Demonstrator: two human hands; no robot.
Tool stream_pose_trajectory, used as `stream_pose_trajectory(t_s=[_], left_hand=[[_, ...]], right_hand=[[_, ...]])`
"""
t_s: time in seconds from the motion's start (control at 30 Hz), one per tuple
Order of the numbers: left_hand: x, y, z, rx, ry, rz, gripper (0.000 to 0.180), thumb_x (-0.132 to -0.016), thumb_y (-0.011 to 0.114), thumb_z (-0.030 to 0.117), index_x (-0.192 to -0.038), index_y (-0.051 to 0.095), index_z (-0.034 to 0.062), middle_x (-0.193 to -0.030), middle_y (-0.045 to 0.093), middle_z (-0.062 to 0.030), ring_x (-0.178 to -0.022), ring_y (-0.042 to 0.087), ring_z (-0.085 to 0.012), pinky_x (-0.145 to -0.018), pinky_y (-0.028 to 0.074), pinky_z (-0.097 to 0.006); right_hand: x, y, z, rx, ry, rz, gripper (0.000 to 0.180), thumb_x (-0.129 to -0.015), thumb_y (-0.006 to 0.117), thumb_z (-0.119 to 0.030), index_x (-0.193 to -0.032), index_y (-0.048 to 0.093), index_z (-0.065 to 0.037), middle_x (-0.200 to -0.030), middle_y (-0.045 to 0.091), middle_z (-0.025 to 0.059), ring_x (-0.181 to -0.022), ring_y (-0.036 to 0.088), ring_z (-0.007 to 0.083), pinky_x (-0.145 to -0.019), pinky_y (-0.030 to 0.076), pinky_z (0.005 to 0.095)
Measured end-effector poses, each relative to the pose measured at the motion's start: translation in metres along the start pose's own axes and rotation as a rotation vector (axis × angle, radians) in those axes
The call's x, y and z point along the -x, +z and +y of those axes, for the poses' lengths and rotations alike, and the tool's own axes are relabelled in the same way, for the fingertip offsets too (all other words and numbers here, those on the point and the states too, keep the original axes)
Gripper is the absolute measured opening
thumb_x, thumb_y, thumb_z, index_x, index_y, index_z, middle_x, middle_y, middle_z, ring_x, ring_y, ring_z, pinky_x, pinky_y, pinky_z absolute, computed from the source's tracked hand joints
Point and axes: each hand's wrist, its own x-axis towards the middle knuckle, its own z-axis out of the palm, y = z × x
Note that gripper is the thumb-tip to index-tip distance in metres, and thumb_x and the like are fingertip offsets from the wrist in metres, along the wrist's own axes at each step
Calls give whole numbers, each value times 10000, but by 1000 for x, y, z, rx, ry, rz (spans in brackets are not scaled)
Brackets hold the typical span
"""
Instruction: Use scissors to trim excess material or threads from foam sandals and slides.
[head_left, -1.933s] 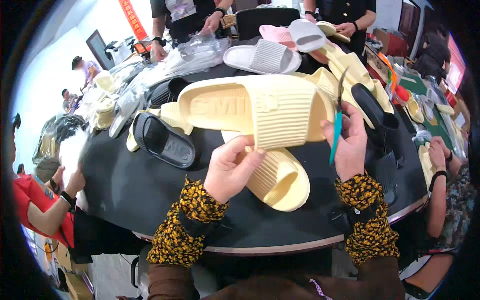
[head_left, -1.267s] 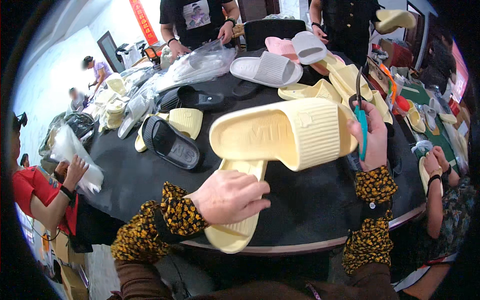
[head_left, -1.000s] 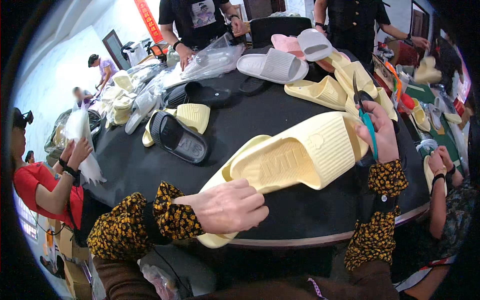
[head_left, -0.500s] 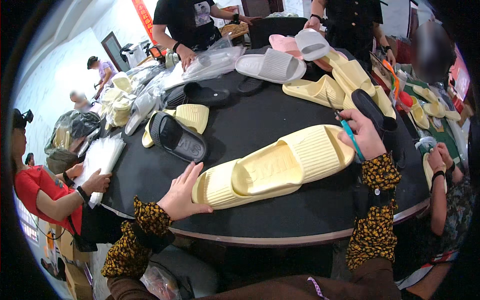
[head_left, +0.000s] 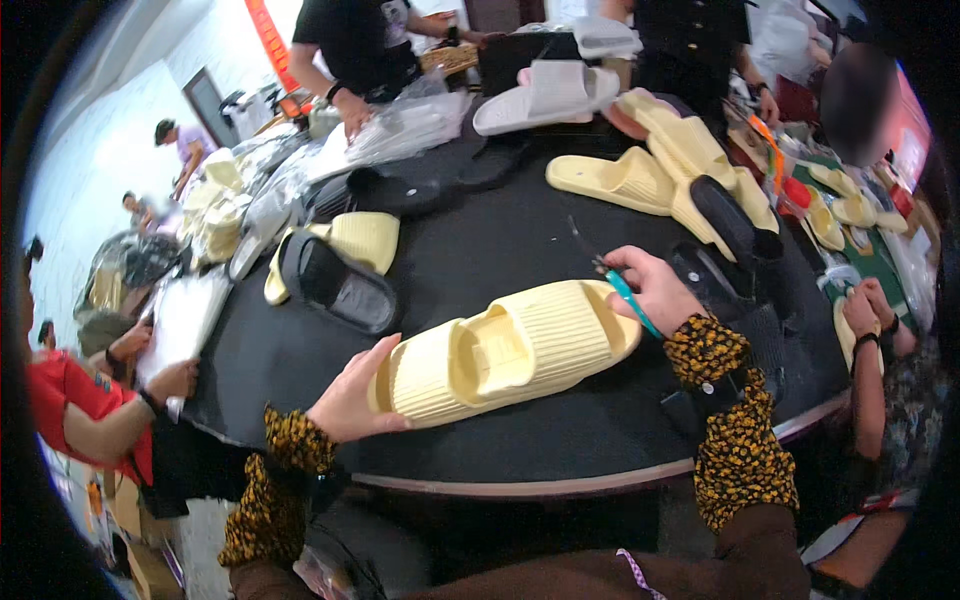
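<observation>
In front of me, a pair of pale yellow slide slippers (head_left: 565,325) is nested, one overlapping the other, with ribbed straps at both ends. My left hand (head_left: 352,396) grips the left end, thumb below and fingers behind. My right hand (head_left: 655,290) holds a small pair of scissors with a teal handle (head_left: 632,302), blades pointing away to the far left. Its fingers also rest by the right end of the slippers. Left of the pair lie a black slipper (head_left: 345,290) and another yellow slipper (head_left: 365,240).
Beyond, on the black round table (head_left: 470,240), lie several yellow slippers (head_left: 615,180), a black one (head_left: 735,215) and a light grey one (head_left: 545,98). Clear plastic bags (head_left: 400,130) lie at the back. Co-workers stand around; one in red (head_left: 90,410) holds white sheets (head_left: 185,315).
My right hand has moved left and the two yellow slippers have slid further into each other, shortening the pair. At the back, the light grey slippers have shifted. My view has also moved slightly.
</observation>
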Motion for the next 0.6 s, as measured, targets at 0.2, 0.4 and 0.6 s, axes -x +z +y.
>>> stream_pose_trajectory(t_s=[0.2,0.4,0.6], left_hand=[[11,16,-21,145,-48,105,1075,-537,854,333,-1359,251,-7,-1274,404,-203,-1202,397,-299,-993,332,-385],[20,16,14,1030,-116,133,860,-709,725,125,-1367,191,-24,-1235,461,-197,-1106,506,-261,-944,412,-395],[27,15,46,1099,-175,78,722,-700,525,154,-1320,248,-93,-1225,471,-226,-986,588,-306,-707,557,-333]], right_hand=[[-17,9,27,-34,-139,207,479,-624,728,-147,-1053,575,3,-931,630,154,-843,598,215,-769,472,319],[-7,-10,8,-259,-94,113,443,-709,697,-61,-1100,507,29,-936,578,59,-852,552,100,-766,463,246],[-4,-5,5,-440,-93,185,470,-676,742,-98,-1070,527,43,-902,602,67,-803,558,107,-735,467,245]])
